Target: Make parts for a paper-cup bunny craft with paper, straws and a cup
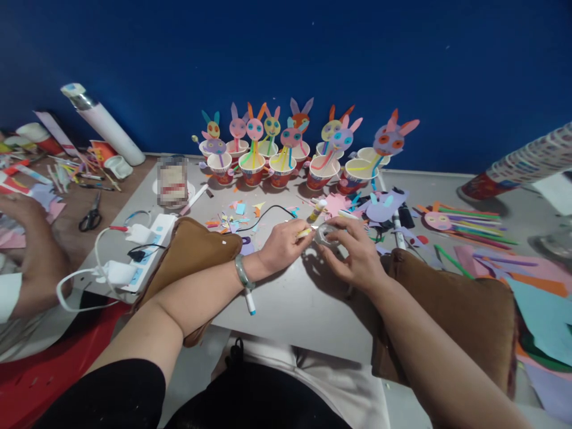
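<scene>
My left hand [283, 247] is closed, with a small pale yellow piece [304, 232] pinched between thumb and fingers. Beside it, my right hand [357, 253] has its fingers curled around a roll of transparent tape [328, 235]. The two hands nearly meet above the grey table [286, 310]. Just beyond them stands a glue stick [317, 210] with a yellow label. Paper scraps [232, 217] and a pink paper shape [337, 204] lie close by. A white marker [250, 302] with a blue end rests under my left forearm.
Paper cups [274, 173] with paper rabbit heads line the blue wall. Brown cushions [451, 322] flank my arms. A power strip [152, 253] sits left; stacked cups [513, 170] lean right. Another person's hand [22, 214] and scissors [92, 213] are at far left.
</scene>
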